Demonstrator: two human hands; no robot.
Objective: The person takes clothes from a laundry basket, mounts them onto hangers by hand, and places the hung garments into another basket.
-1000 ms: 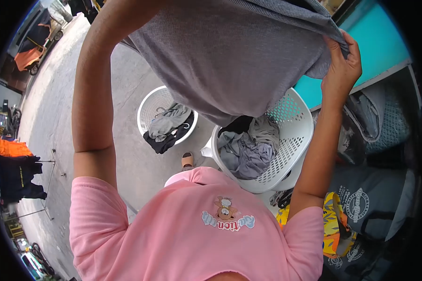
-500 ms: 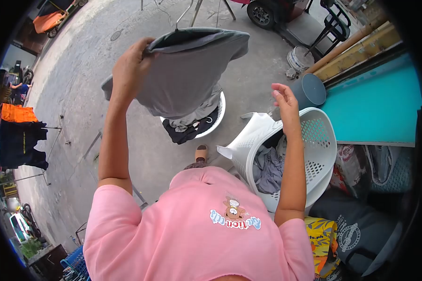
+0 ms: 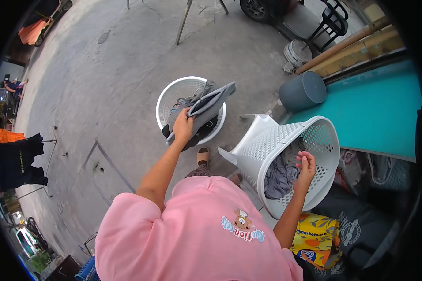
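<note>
My left hand (image 3: pixel 183 125) is closed on a grey shirt (image 3: pixel 213 104), which is over the round white basket (image 3: pixel 163 103). Grey and black clothes and some hangers lie in that basket. My right hand (image 3: pixel 306 166) has its fingers apart and holds nothing. It is at the mouth of the tall white basket (image 3: pixel 267 146), which lies tilted on its side. Crumpled grey clothes (image 3: pixel 279 178) are inside it, just left of my right hand.
A grey bin (image 3: pixel 303 91) stands by a turquoise board (image 3: pixel 377 110) at the right. Below are a yellow bag (image 3: pixel 315 236) and a dark bag (image 3: pixel 368 225). Metal legs (image 3: pixel 184 22) and a wheeled vehicle (image 3: pixel 255 8) are at the top. Dark clothes (image 3: pixel 18 161) hang at the left.
My left hand has lowered the grey shirt from in front of me to the round basket. My right hand let go of the shirt, then moved down to the tall basket's mouth.
</note>
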